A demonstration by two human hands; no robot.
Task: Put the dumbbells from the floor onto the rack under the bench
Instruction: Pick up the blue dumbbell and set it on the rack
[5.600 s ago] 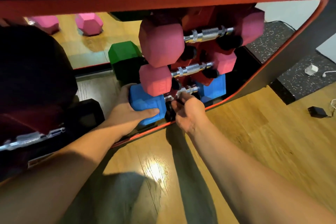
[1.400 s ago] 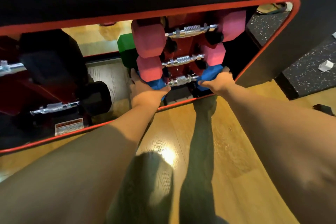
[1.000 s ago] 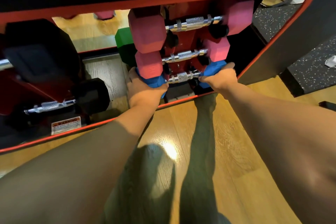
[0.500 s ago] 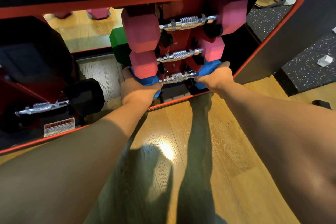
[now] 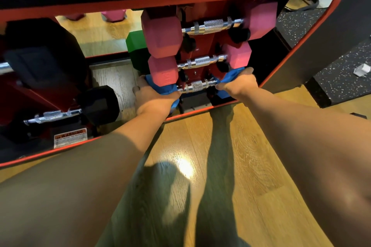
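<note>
A blue dumbbell with a chrome handle sits in the lowest slot of the red rack under the black bench. My left hand grips its left blue head. My right hand grips its right blue head. Two pink dumbbells rest in the rack slots above it. Another pink dumbbell lies on the floor beyond the bench.
A green dumbbell head shows behind the rack. Black dumbbells sit on the rack's left side, by a warning label. The bench's red-trimmed frame borders the opening. Wooden floor lies below; speckled black mats lie right.
Both hands keep hold of the blue dumbbell's heads at the lowest slot over the last second; earlier my right hand held its handle. The view has shifted slightly.
</note>
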